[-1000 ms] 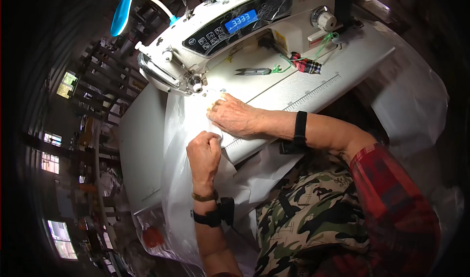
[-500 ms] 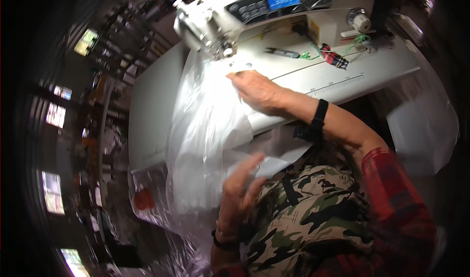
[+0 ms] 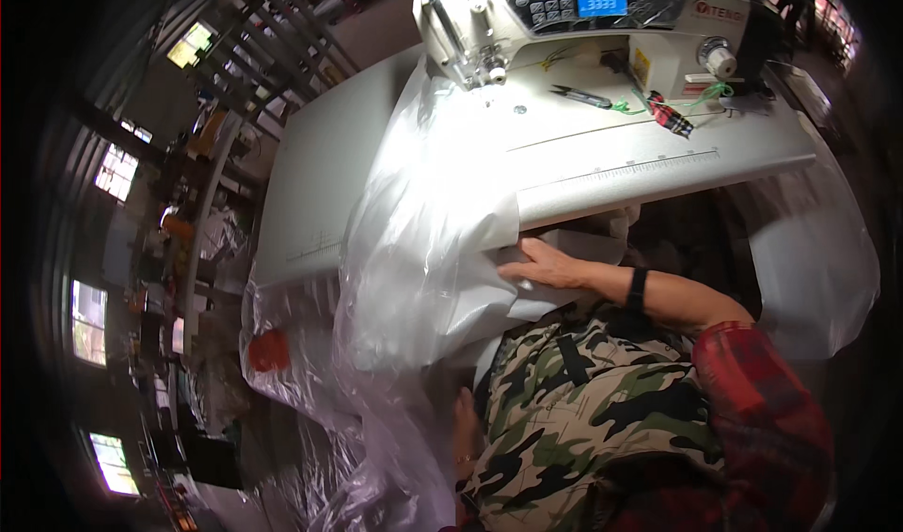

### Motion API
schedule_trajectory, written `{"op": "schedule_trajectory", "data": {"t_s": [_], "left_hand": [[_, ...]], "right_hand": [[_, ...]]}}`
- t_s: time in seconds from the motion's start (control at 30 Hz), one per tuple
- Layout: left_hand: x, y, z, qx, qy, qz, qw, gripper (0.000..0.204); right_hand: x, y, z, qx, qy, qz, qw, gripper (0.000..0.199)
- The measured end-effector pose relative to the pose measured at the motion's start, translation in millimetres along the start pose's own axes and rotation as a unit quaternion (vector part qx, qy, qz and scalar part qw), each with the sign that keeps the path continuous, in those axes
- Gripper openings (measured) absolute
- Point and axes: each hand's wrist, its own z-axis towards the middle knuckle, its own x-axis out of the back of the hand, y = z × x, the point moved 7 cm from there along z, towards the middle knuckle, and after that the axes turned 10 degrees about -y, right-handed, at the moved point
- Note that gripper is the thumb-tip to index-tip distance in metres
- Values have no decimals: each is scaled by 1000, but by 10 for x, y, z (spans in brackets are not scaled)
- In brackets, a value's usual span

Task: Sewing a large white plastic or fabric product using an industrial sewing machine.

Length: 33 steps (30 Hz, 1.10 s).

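Note:
A sheet of thin, translucent white plastic (image 3: 404, 278) runs from under the needle end of a white sewing machine (image 3: 489, 33), over the table's front edge and down. Just below that edge my right hand (image 3: 547, 265) is closed on a fold of the sheet, thumb and fingers pinched. Low beside my lap is my left hand (image 3: 466, 427), only partly showing next to the hanging plastic. Its fingers are too hidden to read.
On the machine bed (image 3: 621, 146) lie thread snips (image 3: 581, 96) and a red plaid cloth bundle (image 3: 670, 115) with green thread. More clear plastic (image 3: 814, 269) hangs at the right. An orange-red patch (image 3: 268, 350) shows by the plastic at the left.
My right hand has left the spot near the needle and come down to the sheet below the table edge. My left hand has dropped lower beside my lap. The view has shifted.

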Motion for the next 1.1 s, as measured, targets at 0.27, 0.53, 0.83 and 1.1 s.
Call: {"op": "schedule_trajectory", "data": {"t_s": [0.27, 0.53, 0.83, 1.1], "left_hand": [[673, 658, 171, -123, 98, 27, 987, 41], [2977, 1748, -272, -284, 403, 211, 844, 39], [3734, -531, 808, -56, 204, 528, 822, 37], [2487, 145, 359, -52, 113, 513, 850, 26]], "right_hand": [[20, -441, -96, 108, 11, 202, 973, 38], [32, -824, -751, 136, -47, 490, 860, 31], [-518, 61, -529, -113, -145, 277, 943, 37], [-406, -273, -665, 36, -202, 205, 957, 36]]}}
